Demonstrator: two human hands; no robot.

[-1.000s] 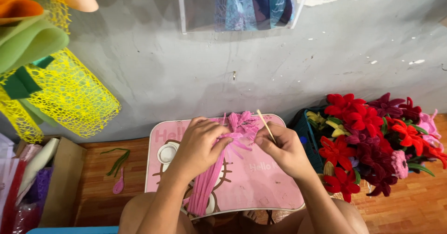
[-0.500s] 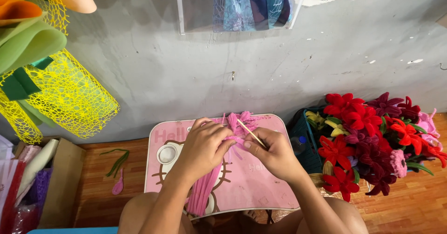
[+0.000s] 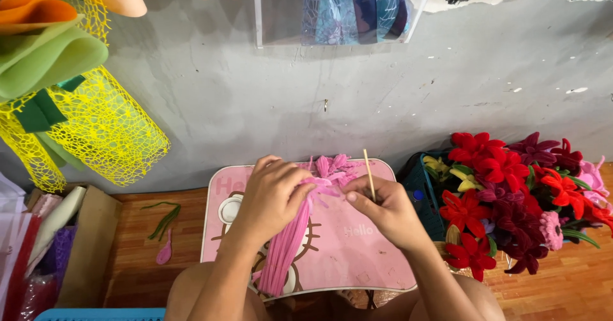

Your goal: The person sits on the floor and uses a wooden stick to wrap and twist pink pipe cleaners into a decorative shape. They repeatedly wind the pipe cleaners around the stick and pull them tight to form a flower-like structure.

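Observation:
My left hand point(image 3: 271, 196) grips a bundle of pink fuzzy craft stems point(image 3: 287, 247) over a small pink lap table point(image 3: 357, 257). The bundle's top is bent into pink petal loops point(image 3: 335, 166) just past my fingers. My right hand point(image 3: 386, 209) pinches a thin wooden stick point(image 3: 369, 174) that points up and away, right beside the loops. Both hands are close together above the table's far half. The stems trail down toward my knees.
A basket point(image 3: 418, 180) of red, maroon, pink and yellow fuzzy flowers point(image 3: 511, 193) stands at the right. Yellow mesh wrap point(image 3: 102, 129) and foam sheets point(image 3: 51, 53) hang at the left. Green and pink scraps point(image 3: 163, 228) lie on the wood floor near a cardboard box point(image 3: 92, 244).
My right hand has tilted the stick from a slant to nearly upright and shifted it right of the loops. My left hand stays on the bundle.

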